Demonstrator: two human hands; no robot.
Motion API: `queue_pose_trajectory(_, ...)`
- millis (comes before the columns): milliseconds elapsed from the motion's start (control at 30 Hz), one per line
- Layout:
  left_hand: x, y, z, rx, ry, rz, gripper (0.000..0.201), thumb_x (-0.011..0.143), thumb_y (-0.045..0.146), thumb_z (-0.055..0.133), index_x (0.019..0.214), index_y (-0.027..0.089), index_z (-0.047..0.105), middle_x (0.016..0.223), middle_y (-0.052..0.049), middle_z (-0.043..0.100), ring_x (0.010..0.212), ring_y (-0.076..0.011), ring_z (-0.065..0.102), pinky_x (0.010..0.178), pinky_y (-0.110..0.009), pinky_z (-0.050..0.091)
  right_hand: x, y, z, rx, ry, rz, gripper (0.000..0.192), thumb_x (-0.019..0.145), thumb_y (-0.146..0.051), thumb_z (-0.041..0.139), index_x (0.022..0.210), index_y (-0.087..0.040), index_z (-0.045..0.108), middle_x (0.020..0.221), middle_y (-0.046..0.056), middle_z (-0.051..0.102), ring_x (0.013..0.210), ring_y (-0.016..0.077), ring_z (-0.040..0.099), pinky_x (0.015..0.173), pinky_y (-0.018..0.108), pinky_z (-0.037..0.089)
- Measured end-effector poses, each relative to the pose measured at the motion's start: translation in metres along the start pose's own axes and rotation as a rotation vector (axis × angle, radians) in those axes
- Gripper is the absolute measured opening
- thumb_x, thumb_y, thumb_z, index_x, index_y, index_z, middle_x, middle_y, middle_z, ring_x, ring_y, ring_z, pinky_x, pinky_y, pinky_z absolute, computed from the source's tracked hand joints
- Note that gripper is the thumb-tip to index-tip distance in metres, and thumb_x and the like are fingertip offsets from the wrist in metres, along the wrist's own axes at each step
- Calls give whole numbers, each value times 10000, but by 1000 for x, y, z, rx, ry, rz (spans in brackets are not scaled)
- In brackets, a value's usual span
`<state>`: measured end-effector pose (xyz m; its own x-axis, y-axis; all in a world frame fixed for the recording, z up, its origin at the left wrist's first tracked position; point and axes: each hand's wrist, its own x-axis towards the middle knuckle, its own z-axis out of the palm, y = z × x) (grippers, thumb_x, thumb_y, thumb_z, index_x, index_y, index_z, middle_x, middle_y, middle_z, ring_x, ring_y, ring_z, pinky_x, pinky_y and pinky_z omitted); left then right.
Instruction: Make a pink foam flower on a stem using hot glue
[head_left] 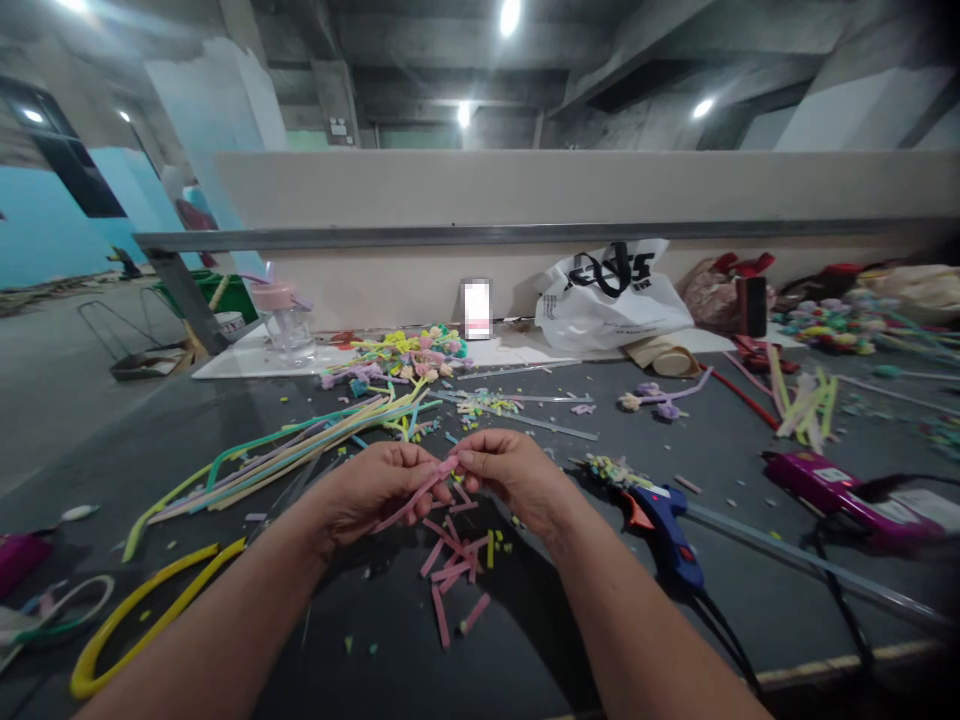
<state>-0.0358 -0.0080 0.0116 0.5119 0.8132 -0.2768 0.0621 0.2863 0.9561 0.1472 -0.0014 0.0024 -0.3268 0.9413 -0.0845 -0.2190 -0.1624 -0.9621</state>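
Between the left hand [375, 490] and right hand [510, 475], both pinched shut on 1 pink pipe cleaner [420, 495], bending goes best with fingertips close together. Cut pink pieces [450, 570] lie just below on the desk [225, 430]; a blue glue gun [667, 530] sits right of the right hand.

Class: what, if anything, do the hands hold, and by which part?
Both hands pinch a pink fuzzy pipe-cleaner strip at its upper end.

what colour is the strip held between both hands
Pink; the strip shows best in the head view.
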Motion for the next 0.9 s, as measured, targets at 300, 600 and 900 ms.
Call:
queue_pose_trajectory(300,-2,3,0,-99,-2,-76,244,709,326,679,646,104,600,500,-3,591,356,-34,460,342,-128,308,-3,-3,1,63,-52,35,192,579,-243,771,686,-132,656,615,-15,639,464,45,522,488,164,406)
queue_pose_trajectory(600,-5,7,6,-181,12,-67,197,750,219,641,605,92,598,457,-6,584,335,-27,458,313,-108,305,-8,-4,-4,272,-296,131,154,694,-221,716,795,-125,649,706,5,656,527,54,564,614,235,483)
queue_pose_trajectory(900,-5,5,7,-197,1,-11,206,730,242,662,597,100,593,443,7,566,345,-32,460,334,-110,331,-8,-3,-3,362,-354,173,189,691,-146,719,864,-128,645,696,-4,666,544,54,583,621,236,487)
